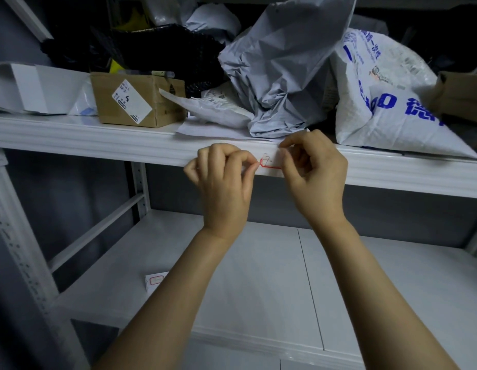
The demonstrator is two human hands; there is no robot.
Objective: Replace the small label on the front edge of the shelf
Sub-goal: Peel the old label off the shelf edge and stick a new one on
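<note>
Far left, on the shelf [98, 145], a brown box [165, 108] with a white sticker, only "4" readable. Left hand [221, 188], fingers curled, pinching the left end of the small label [269, 162]: white, red border, faint unreadable marks, on the shelf's front edge. Right hand [312, 172] pinching its right end. Far right, a white bag [378, 102] with blue characters.

Crowded left to right: flat white carton [26, 88], brown cardboard box with a white sticker [137, 100], flat white plastic mailer [213, 108] touching that box, crumpled grey plastic mailing bag [280, 76], bulging white sack with blue print [386, 102], black plastic bag [162, 49] behind.
</note>
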